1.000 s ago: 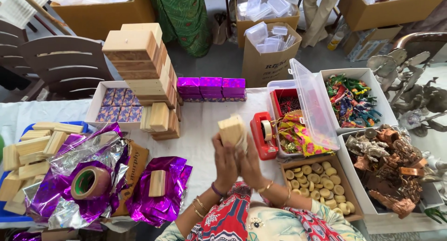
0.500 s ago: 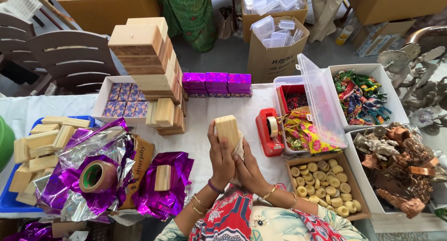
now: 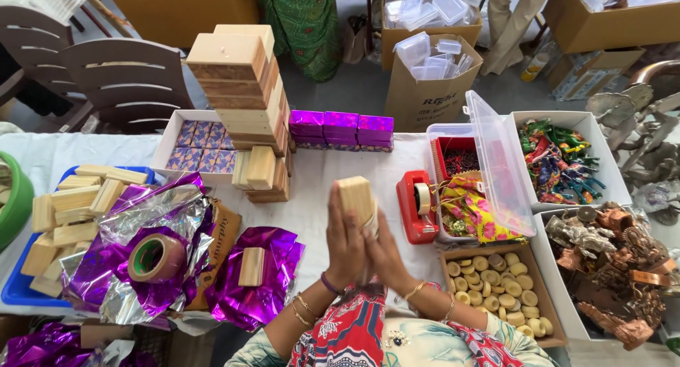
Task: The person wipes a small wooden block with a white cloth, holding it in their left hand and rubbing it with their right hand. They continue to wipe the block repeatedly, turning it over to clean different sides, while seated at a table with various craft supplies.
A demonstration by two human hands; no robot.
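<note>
My left hand and my right hand are pressed palm to palm around a small wooden block, held upright above the white table. The block's top sticks out above my fingertips. Another wooden block lies on a sheet of purple foil to the left of my hands. A roll of tape rests on crumpled purple and silver foil further left.
A tall stack of wooden blocks stands behind. Three purple wrapped boxes lie beside it. A red tape dispenser, an open clear plastic box, a tray of round pieces, metal figurines and a blue tray of blocks surround me.
My hands with the block have shifted slightly left and lower in view; the grip between the palms looks the same.
</note>
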